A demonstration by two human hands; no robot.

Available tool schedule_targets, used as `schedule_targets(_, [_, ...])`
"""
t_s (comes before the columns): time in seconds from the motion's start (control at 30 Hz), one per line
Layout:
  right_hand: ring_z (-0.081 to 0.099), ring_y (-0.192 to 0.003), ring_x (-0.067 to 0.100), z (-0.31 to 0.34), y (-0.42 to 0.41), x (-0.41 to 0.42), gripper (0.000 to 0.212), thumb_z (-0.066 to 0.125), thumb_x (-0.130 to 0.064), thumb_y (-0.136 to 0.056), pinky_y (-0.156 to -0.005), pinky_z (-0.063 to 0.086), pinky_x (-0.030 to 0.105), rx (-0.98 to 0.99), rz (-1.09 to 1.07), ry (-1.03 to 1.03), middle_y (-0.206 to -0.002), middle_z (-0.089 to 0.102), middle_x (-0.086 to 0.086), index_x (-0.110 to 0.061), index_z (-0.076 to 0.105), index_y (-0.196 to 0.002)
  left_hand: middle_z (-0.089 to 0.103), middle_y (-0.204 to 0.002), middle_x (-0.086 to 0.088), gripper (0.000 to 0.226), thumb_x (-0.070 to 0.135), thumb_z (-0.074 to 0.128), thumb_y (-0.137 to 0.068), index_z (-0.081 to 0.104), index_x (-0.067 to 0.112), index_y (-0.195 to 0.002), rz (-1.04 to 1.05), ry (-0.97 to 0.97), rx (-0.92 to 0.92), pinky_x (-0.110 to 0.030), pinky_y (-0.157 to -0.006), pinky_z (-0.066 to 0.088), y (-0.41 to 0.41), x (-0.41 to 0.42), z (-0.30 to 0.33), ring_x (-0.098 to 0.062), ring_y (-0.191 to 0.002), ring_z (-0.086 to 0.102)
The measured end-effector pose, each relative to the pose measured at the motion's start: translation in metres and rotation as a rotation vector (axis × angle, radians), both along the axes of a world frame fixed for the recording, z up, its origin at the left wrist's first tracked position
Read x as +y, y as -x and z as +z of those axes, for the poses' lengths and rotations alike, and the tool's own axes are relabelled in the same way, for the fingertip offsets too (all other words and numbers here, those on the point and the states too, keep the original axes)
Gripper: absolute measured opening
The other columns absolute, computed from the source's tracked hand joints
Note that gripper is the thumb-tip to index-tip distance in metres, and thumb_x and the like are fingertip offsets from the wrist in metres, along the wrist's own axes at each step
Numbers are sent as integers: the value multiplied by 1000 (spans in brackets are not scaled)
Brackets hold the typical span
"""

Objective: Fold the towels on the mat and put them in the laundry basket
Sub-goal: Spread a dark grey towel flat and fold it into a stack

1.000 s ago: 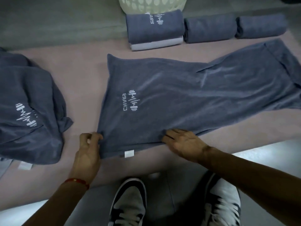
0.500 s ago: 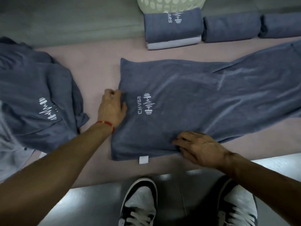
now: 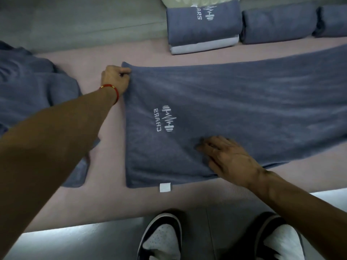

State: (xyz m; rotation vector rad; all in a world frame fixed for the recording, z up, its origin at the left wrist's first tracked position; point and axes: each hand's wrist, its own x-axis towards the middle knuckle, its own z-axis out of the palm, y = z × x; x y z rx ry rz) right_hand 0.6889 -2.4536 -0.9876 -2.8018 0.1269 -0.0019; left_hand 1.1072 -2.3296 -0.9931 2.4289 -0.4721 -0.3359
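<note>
"CHARS" with barbell-pulse logo on the spread towel [image 3: 234, 113], partly hidden "ARS" on the folded towel [image 3: 203, 25]

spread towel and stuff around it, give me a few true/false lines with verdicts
1. The left hand pinches the far corner of the spread towel. True.
2. The right hand grips a bunched fold of the towel. False: it lies flat on the towel with fingers straight.
3. The folded towels are already in the basket. False: they sit on the mat in front of it.
4. A white tag sticks out from the spread towel's near edge. True.
5. A crumpled towel lies left of the spread one. True.
</note>
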Motion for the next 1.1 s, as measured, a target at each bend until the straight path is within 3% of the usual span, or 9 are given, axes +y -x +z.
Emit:
schedule_targets(0.17, [52, -128, 25, -6, 0, 5, 51, 50, -49, -94, -103, 45, 44, 80, 16, 26, -144, 52, 5, -24, 60, -138, 18, -166, -2, 78, 38, 58, -83, 32, 24, -155, -318, -376, 18, -50, -120, 24, 9, 13, -13, -33, -149, 23])
schedule_targets(0.23, [46, -135, 23, -6, 4, 6, 57, 49, -55, -94, -111, 39, 42, 119, 18, 34, -150, 47, 4, -26, 56, -142, 8, -168, -4, 71, 29, 57, -92, 28, 28, -156, -309, -379, -151, -57, -112, 27, 36, 16, -11, -35, -149, 17])
schedule_targets(0.37, [43, -140, 25, -1, 14, 10, 65, 56, -61, -88, -119, 32, 46, 163, 118, 80, -152, 45, 4, -26, 55, -142, 41, -145, -20, 47, 19, 55, -89, 53, 16, -136, -361, -159, -459, -52, -93, 41, 132, 50, 2, -40, -124, 42])
schedule_targets(0.47, [50, -126, 26, 4, 17, 20, 56, 68, -51, -84, -108, 42, 43, 117, 268, 130, -134, 54, 5, -24, 59, -132, 54, -112, -11, 27, 23, 61, -86, 64, 16, -112, -538, -45, -463, -44, -81, 41, 213, 95, 8, -34, -100, 52])
schedule_targets(0.57, [58, -107, 27, 0, 15, 36, 32, 61, -32, -88, -94, 49, 42, 13, 330, 177, -115, 62, 6, -20, 67, -118, 57, -101, -4, 23, 30, 67, -83, 66, 19, -102, -747, -54, -422, -43, -79, 43, 261, 141, 6, -27, -92, 55])
schedule_targets(0.67, [65, -87, 27, -5, 11, 46, 27, 48, -25, -90, -82, 54, 40, -27, 295, 205, -96, 67, 6, -17, 72, -100, 56, -103, 0, 32, 45, 61, -83, 62, 23, -107, -847, -220, -321, -43, -78, 44, 267, 175, -2, -25, -94, 56])
schedule_targets(0.77, [66, -76, 27, -1, 7, 49, 23, 52, -27, -89, -72, 56, 38, -31, 171, 75, -88, 67, 6, -15, 71, -93, 59, -108, -3, 37, 37, 55, -85, 63, 18, -116, -836, -261, -321, -40, -79, 46, 259, 194, -5, -26, -97, 56])
schedule_targets(0.93, [65, -78, 24, 12, 8, 50, 23, 54, -28, -88, -70, 53, 35, -42, 51, -8, -92, 67, 2, -18, 72, -98, 65, -98, -7, 23, 18, 59, -85, 69, 12, -104, -866, -261, -466, -40, -77, 45, 241, 198, -4, -30, -89, 61])
schedule_targets(1.1, [64, -84, 20, 4, 19, 57, 23, 53, -30, -89, -76, 52, 32, 27, 211, -32, -95, 66, 1, -21, 72, -100, 58, -82, -2, 11, 18, 56, -80, 65, 20, -87, -1043, -313, -461, -38, -69, 44, 231, 208, 13, -26, -74, 58])
